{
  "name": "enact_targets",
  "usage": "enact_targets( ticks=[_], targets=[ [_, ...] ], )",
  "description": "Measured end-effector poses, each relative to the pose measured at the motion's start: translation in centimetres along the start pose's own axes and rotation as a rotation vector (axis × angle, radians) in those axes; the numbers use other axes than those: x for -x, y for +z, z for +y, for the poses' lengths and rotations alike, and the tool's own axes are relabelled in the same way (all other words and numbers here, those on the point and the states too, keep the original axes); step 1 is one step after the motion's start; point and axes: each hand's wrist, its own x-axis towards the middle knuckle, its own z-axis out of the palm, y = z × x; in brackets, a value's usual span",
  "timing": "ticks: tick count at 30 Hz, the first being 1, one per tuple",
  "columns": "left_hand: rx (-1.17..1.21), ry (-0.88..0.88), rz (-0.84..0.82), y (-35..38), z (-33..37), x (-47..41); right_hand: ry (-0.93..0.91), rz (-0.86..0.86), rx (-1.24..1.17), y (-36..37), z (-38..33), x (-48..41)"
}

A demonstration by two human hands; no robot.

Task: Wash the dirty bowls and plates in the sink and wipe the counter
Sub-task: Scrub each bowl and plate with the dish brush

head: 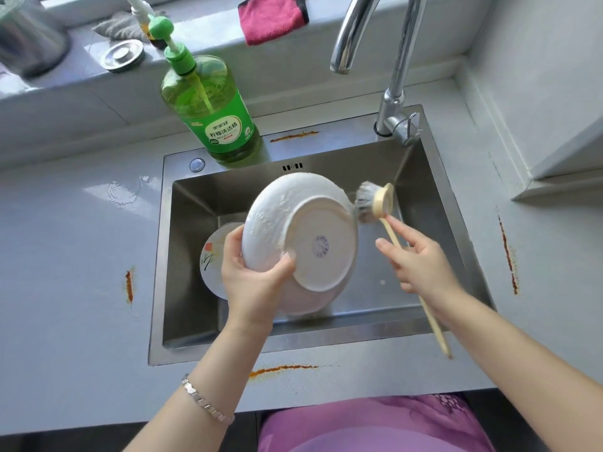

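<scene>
From the head camera, the left hand (251, 275) grips a white plate (313, 243) by its lower left rim, thumb pressed across the back and fingers curled behind, holding it tilted above the sink (326, 340) with its sudsy underside and foot ring turned up. The right hand (421, 262) holds the wooden handle of a dish brush (375, 202), fingers loosely wrapped around it and the forefinger stretched along the handle; the bristles touch the plate's right edge. A second plate (212, 259) with a painted pattern lies in the basin, partly hidden behind the left hand. A green soap bottle (212, 109) stands on the sink's back ledge, left of the faucet (391, 60). Orange stains (280, 370) streak the grey counter (65, 256) in front of and on both sides of the sink. A pink cloth (270, 17) lies on the windowsill.
</scene>
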Motion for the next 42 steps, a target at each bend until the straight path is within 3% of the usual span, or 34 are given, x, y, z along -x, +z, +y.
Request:
enact_targets(
  ticks=[9,12,21,26,28,33,39,42],
  targets=[
    [0.223,-0.067,-0.013,1.1,-0.1,0.9,0.063,-0.048,-0.248,1.3,-0.1,-0.8],
    [0.183,-0.076,-0.081,0.7,-0.3,0.8,0.092,-0.100,-0.285,1.0,0.4,-0.9],
    [-0.187,-0.215,-0.467,-2.0,1.5,-3.1,-0.164,-0.207,-0.047,-1.6,-1.4,-0.8],
    [-0.248,-0.214,-0.629,-1.7,3.1,-4.0,-0.337,-0.349,0.338,-2.4,-3.8,-1.4],
    [-0.302,-0.162,-0.606,-1.4,2.9,-3.4,-0.351,-0.362,0.370,-2.3,-4.4,-1.4],
    [-0.385,0.013,-0.374,-0.7,1.9,-2.2,-0.394,0.034,0.376,-1.5,-4.1,-0.4],
    [-0.414,0.092,-0.255,-0.6,1.6,-1.9,-0.408,-0.292,0.398,2.0,-2.9,4.4],
    [-0.436,0.126,-0.265,-1.0,1.8,-1.9,-0.276,-0.150,0.405,0.8,-3.3,1.8]
  ],
)
